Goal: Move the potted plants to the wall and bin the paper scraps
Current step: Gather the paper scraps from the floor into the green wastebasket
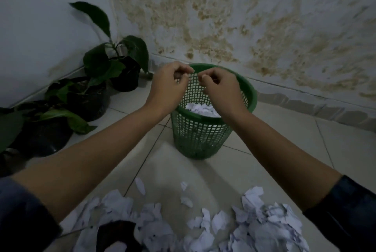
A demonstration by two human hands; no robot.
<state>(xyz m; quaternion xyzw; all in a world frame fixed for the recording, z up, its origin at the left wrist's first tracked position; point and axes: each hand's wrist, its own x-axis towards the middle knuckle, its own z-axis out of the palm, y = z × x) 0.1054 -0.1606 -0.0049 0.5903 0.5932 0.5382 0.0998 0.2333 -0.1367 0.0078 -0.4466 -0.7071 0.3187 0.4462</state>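
A green mesh bin (201, 135) stands on the tiled floor near the stained wall, with white paper scraps (202, 109) inside it. Both my hands hover over its rim. My left hand (169, 87) and my right hand (220, 89) have curled fingers, fingertips pinched close together; I cannot see any paper in them. Three potted plants in black bags stand in a row along the left wall: one in the corner (126, 74), one in the middle (89, 101), one nearest me (42, 131). A heap of torn white paper scraps (203, 223) lies on the floor at the bottom.
The wall (264, 28) behind the bin is blotched with brown stains. A dark object (116, 235) sits among the scraps at the bottom left. Pale floor tiles (284, 140) extend to the right of the bin.
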